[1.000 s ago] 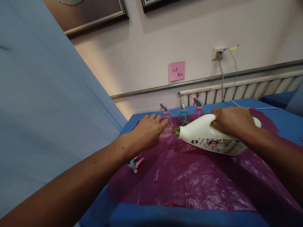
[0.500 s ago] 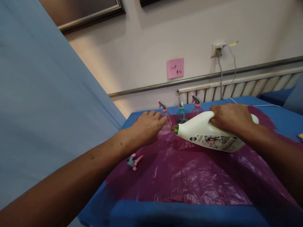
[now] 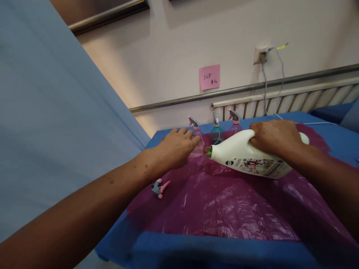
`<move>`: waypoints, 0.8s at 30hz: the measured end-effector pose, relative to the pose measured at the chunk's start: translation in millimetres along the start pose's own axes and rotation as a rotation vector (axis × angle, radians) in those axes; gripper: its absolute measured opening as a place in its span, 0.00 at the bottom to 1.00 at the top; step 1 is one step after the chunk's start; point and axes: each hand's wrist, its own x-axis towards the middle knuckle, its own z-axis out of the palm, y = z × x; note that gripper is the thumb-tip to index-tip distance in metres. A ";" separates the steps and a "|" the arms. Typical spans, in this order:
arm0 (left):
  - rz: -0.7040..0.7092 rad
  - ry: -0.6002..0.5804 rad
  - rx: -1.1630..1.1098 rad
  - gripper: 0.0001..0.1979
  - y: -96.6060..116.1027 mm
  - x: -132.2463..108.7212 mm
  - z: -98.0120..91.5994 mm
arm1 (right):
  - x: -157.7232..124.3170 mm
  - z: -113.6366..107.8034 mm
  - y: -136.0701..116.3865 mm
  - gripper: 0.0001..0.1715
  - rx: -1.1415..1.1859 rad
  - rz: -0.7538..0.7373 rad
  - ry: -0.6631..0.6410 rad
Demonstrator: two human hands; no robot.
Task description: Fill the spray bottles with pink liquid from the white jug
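Note:
My right hand (image 3: 276,136) grips the handle of a cream detergent bottle (image 3: 234,151), which is tipped on its side. Its open mouth, with a green inner spout, points left against a clear pinkish bottle (image 3: 197,151). Around that bottle my left hand (image 3: 179,147) is closed, its fingers curved over the near side; much of the bottle is hidden, and whether liquid flows I cannot tell. A loose grey-and-pink trigger sprayer (image 3: 159,188) lies below my left wrist.
Behind the hands stand a pink-collared spray bottle (image 3: 195,126), a teal spray bottle (image 3: 216,131) and another pink-collared one (image 3: 235,127). Crumpled purple plastic sheeting (image 3: 218,209) covers part of the blue table (image 3: 174,244). A blue curtain (image 3: 56,112) hangs at left; a cord (image 3: 265,89) runs down the wall.
The view has shifted slightly. Both hands keep their hold, and the detergent bottle stays tipped with its mouth at the pinkish bottle.

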 end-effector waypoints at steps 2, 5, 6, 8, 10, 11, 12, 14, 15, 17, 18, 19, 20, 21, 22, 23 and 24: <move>0.007 0.015 0.003 0.33 -1.0 0.4 1.2 | 0.4 0.2 0.4 0.27 -0.001 0.006 0.002; 0.022 0.037 0.014 0.32 -2.8 1.3 0.4 | 2.4 3.0 2.5 0.27 0.002 0.010 0.007; 0.027 0.044 0.018 0.33 -3.2 1.6 -0.7 | 3.3 4.2 3.3 0.26 0.004 0.015 0.011; 0.033 0.053 0.031 0.33 -3.9 2.1 -4.1 | 4.8 6.1 4.7 0.25 0.002 0.028 0.018; 0.041 0.053 0.049 0.33 -4.3 2.5 -7.7 | 5.5 6.3 5.5 0.23 0.004 0.028 0.024; 0.044 0.052 0.058 0.33 -4.5 2.7 -9.2 | 5.6 5.8 5.6 0.23 0.008 0.019 0.027; 0.047 0.053 0.064 0.32 -4.9 2.9 -10.2 | 5.8 5.2 5.7 0.23 0.012 0.014 0.027; 0.057 0.067 0.072 0.32 -6.0 3.6 -10.7 | 6.4 4.2 5.8 0.22 0.018 0.016 0.024; 0.062 0.077 0.074 0.32 -6.7 4.2 -10.3 | 6.9 4.0 6.0 0.22 0.017 0.021 0.022; 0.073 0.101 0.076 0.31 -8.0 5.8 -8.8 | 8.2 4.7 6.4 0.22 0.014 0.031 0.020; 0.081 0.111 0.077 0.31 -8.6 6.6 -8.0 | 8.8 5.3 6.6 0.22 0.014 0.024 0.025; 0.088 0.121 0.078 0.31 -9.0 7.5 -7.6 | 9.3 5.9 6.8 0.22 0.016 0.021 0.030; 0.093 0.127 0.084 0.31 -9.3 8.3 -7.6 | 9.7 6.5 7.0 0.22 0.018 0.020 0.031; 0.098 0.129 0.093 0.30 -9.4 9.0 -8.1 | 9.9 6.9 7.1 0.22 0.020 0.021 0.031; 0.103 0.127 0.104 0.30 -9.4 9.6 -9.0 | 10.1 7.1 7.2 0.22 0.021 0.023 0.030; 0.108 0.125 0.117 0.30 -9.5 10.1 -10.3 | 10.1 7.2 7.2 0.22 0.019 0.024 0.031; 0.113 0.126 0.128 0.29 -9.5 10.5 -11.8 | 10.2 7.2 7.2 0.22 0.017 0.024 0.032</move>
